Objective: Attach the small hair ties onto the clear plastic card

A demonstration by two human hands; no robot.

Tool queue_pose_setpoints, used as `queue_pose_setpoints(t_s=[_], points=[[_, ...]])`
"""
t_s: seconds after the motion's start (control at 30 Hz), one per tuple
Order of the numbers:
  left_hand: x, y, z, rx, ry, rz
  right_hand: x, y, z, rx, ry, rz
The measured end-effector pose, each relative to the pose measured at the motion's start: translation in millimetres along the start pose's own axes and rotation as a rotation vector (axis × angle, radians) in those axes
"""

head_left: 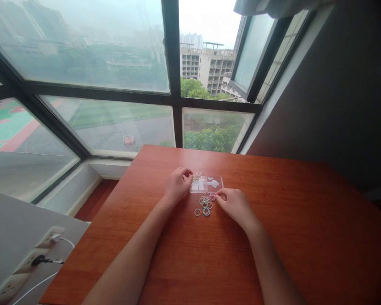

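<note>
While my left hand [178,185] rests curled at the left edge of a small clear plastic case [207,184] on the wooden table [273,237], my right hand [236,204] pinches at one of the loose metal rings [205,205] heaped just below the case. Whether a ring is actually gripped I cannot tell. I judge I am sorting rings; next comes a fine, steady fingertip lift.

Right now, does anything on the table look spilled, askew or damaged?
Nothing damaged. A loose cluster of small rings lies on the wooden table, outside the clear plastic box, between the left hand and right hand.
</note>
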State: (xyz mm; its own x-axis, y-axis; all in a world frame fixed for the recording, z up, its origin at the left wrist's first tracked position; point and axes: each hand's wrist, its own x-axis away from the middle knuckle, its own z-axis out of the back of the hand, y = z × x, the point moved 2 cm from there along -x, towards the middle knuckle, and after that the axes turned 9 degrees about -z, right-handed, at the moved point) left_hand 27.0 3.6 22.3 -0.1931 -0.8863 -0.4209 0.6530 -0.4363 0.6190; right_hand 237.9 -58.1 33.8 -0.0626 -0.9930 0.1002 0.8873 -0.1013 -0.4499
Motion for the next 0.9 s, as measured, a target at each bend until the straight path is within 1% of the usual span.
queue_pose_setpoints(t_s=[0.13, 0.27, 0.47, 0.67, 0.9], points=[[-1, 2, 3, 0.007, -0.001, -0.013, 2, -3, 0, 0.046, -0.02, -0.021], [-2, 5, 6, 0.023, -0.024, -0.045, 3, -8, -1, 0.044, -0.029, -0.035], [-2, 8, 8, 0.061, -0.057, -0.093, 5, -10, -6, -0.054, -0.11, 0.048], [-2, 13, 13, 0.052, -0.094, -0.111, 3, -5, -3, -0.101, -0.119, 0.059], [-3, 16, 16, 0.031, -0.142, -0.137, 6, -8, -7, -0.138, -0.193, 0.123]])
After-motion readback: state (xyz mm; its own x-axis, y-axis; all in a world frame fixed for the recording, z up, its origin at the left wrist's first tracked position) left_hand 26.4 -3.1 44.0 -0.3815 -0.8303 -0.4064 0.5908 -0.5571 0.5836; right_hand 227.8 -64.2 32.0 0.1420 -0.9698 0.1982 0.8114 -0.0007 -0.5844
